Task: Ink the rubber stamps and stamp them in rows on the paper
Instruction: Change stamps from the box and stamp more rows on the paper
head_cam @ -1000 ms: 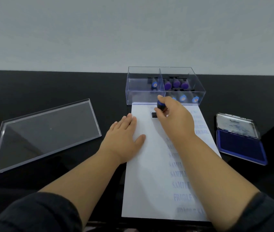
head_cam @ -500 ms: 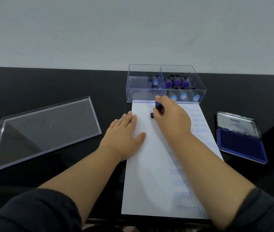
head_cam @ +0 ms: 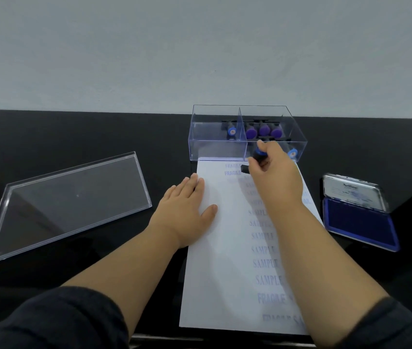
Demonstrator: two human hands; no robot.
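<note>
A white sheet of paper [head_cam: 220,268] lies on the black table, with blue SAMPLE and FRAGILE prints in columns. My right hand [head_cam: 274,177] grips a blue-handled rubber stamp [head_cam: 258,155] near the paper's top edge, its black base [head_cam: 244,169] just right of two FRAGILE prints [head_cam: 232,170]. Whether the base touches the paper I cannot tell. My left hand [head_cam: 184,210] lies flat with straight fingers on the paper's left edge. An open blue ink pad [head_cam: 358,222] sits to the right of the paper.
A clear two-compartment box [head_cam: 215,147] holding several blue and purple stamps stands just behind the paper. Its clear lid [head_cam: 66,202] lies on the table at the left. The wall rises behind the table's far edge.
My right hand has carried the stamp up and to the right, uncovering FRAGILE prints at the paper's top. My left hand has stayed on the paper.
</note>
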